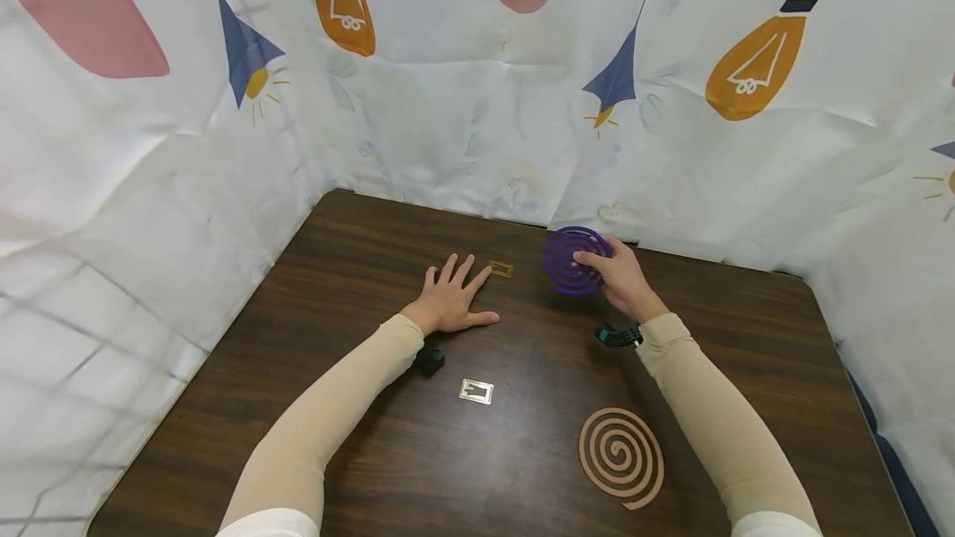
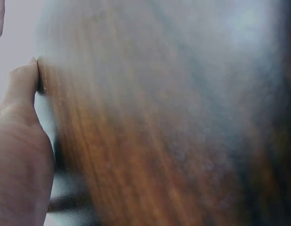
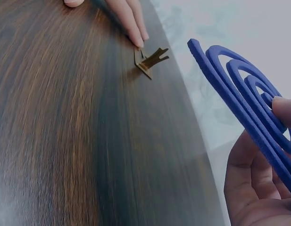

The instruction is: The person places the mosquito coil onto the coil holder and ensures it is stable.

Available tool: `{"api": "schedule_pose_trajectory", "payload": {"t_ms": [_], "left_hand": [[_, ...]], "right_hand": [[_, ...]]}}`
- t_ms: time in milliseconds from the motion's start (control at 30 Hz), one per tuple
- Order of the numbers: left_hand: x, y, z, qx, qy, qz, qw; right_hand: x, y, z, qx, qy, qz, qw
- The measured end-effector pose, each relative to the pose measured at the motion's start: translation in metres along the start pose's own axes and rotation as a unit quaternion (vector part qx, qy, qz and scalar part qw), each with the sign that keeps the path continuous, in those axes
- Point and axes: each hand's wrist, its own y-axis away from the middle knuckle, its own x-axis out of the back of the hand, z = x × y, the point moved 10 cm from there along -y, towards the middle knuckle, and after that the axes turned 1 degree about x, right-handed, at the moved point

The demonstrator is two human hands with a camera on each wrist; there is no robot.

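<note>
My right hand [image 1: 625,278] pinches a purple-blue mosquito coil [image 3: 237,110], its thumb near the centre of the spiral. It holds the coil above the far part of the table. To the left, my left hand [image 1: 450,303] rests on the tabletop with its fingers spread. One fingertip touches a small gold metal coil stand [image 3: 155,58], whose forked tab is bent upward in the right wrist view. The left wrist view is blurred and shows mostly wood grain and part of the left hand [image 2: 20,160].
On the brown wooden table [image 1: 358,247], a silver coil stand [image 1: 477,391] lies flat nearer me. A tan mosquito coil [image 1: 622,458] lies at the near right. Behind the far edge hangs a white patterned curtain [image 1: 448,131]. Dark devices sit at both wrists.
</note>
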Motion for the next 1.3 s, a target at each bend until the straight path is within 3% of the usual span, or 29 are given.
{"api": "schedule_pose_trajectory", "payload": {"t_ms": [267,933,1300], "left_hand": [[0.001,0.000,0.001,-0.001,0.001,0.001,1.0000],[-0.002,-0.005,-0.001,0.005,-0.006,0.002,1.0000],[-0.001,-0.002,-0.001,0.009,-0.009,0.000,0.9999]], "right_hand": [[-0.011,-0.007,-0.001,-0.005,0.026,-0.001,1.000],[-0.042,-0.025,-0.005,-0.002,0.008,-0.012,1.000],[-0.055,-0.034,0.006,-0.010,0.009,-0.009,1.000]]}}
